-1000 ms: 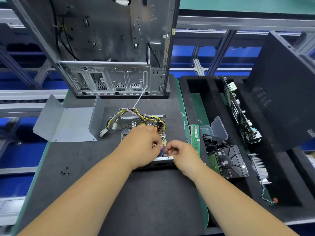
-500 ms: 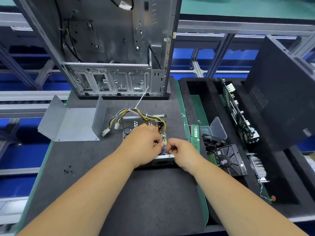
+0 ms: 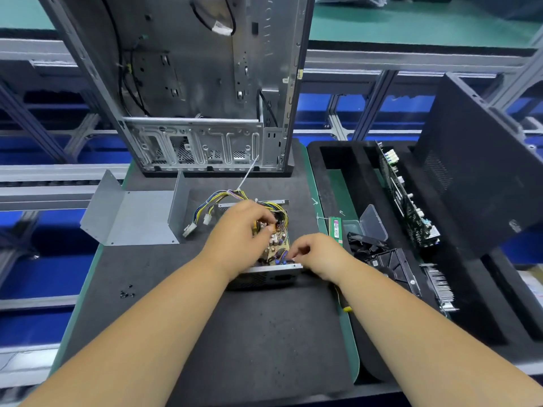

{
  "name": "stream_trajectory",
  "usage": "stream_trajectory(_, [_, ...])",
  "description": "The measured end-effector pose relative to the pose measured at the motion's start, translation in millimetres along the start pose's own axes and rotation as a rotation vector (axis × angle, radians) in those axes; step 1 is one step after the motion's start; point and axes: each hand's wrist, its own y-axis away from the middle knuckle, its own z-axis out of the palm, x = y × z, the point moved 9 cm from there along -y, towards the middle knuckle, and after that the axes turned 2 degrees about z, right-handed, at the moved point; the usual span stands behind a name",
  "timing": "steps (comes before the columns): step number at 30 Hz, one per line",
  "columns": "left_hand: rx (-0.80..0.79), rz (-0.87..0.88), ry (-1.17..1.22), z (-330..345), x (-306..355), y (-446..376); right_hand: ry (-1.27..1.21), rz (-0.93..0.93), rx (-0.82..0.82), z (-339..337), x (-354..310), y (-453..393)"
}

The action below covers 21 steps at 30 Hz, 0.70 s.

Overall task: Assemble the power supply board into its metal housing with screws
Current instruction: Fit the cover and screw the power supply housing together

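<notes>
1. I see the power supply board (image 3: 276, 245) sitting inside its metal housing (image 3: 264, 276) at the middle of the dark foam mat (image 3: 249, 333), near the mat's right edge.
2. My left hand (image 3: 238, 233) lies over the far part of the board, fingers curled down onto the components; whether they pinch anything I cannot tell.
3. My right hand (image 3: 317, 254) is at the near right corner of the housing, fingertips curled and pinching at the blue wires (image 3: 283, 257) on the board edge.
4. A yellow and black wire bundle (image 3: 223, 198) loops out from the far side of the housing, white connectors (image 3: 194, 227) lying on the mat to the left.
5. A bent grey metal cover (image 3: 132, 212) lies open on the far left of the mat, apart from the housing.
6. Small black screws (image 3: 126, 292) sit in a loose cluster near the left mat edge, well apart from both hands.
7. An open computer case (image 3: 199, 83) stands upright at the far side.
8. The black foam tray (image 3: 484, 304) on the right holds a green memory stick (image 3: 335, 229), a fan (image 3: 390, 265) and an upright circuit card (image 3: 408, 207).
</notes>
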Motion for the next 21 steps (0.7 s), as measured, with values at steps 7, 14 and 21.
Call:
stream_trajectory(7, [0.142, -0.284, -0.172, -62.9, -74.4, -4.3, -0.06, -0.109, 0.163, -33.0, -43.1, 29.0])
stream_trajectory(14, [-0.171, -0.253, -0.137, -42.7, -100.8, -21.0, 0.383, -0.195, 0.007, -10.5, -79.7, 43.4])
stream_trajectory(21, [-0.356, -0.201, -0.014, -22.2, -93.0, -37.7, 0.516, -0.136, -0.054, -2.0, -84.9, 38.9])
